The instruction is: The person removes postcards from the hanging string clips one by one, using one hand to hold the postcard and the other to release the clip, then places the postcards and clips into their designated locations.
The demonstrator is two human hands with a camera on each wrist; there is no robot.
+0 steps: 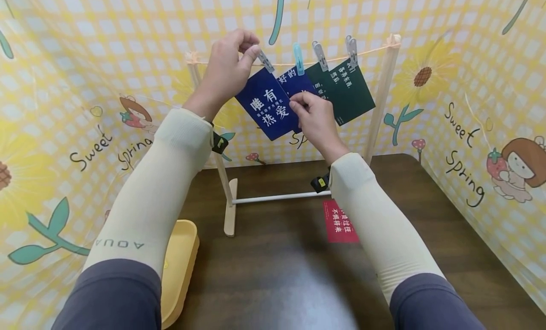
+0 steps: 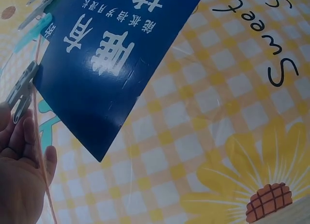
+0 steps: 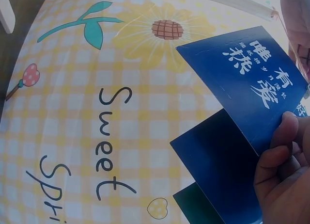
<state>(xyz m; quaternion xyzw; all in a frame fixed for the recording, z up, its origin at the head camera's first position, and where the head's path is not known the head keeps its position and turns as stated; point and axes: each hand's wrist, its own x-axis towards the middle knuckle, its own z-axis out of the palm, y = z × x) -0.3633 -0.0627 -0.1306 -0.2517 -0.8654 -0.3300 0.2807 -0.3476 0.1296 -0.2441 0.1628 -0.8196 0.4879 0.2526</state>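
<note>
My left hand pinches a grey clothespin at the cord, by the top corner of a blue card with white characters. In the left wrist view the clothespin reaches the card's corner. My right hand pinches the same card's right edge between thumb and fingers, as the right wrist view shows at the card. The card hangs tilted, partly covering a second blue card under a light-blue clothespin.
Two dark green cards hang farther right under grey clothespins. The cord runs between wooden posts of a stand. A red card lies on the brown table, partly behind my right forearm. A yellow tray stands at left.
</note>
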